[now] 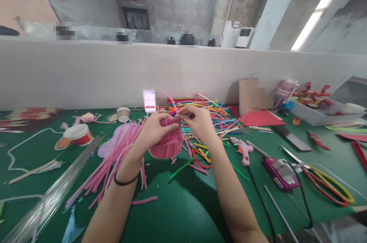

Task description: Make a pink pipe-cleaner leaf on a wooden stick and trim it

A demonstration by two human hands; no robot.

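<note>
My left hand (155,130) is closed around a pink ribbed piece made of pipe cleaners (169,144), held above the green table (177,204). My right hand (197,120) pinches a pink pipe cleaner (171,101) at the top edge of that piece; its free end sticks up and to the left. A black band sits on my left wrist. A bundle of pink pipe cleaners (114,159) lies on the table just left of my left hand.
A heap of coloured pipe cleaners (209,113) lies behind my hands. A pink glue gun (243,151), a purple tool (279,172) with black cord, scissors (323,185), red paper (260,119), a phone (149,101), paper cups (77,134) and clear rods (57,189) surround them. A white wall runs behind.
</note>
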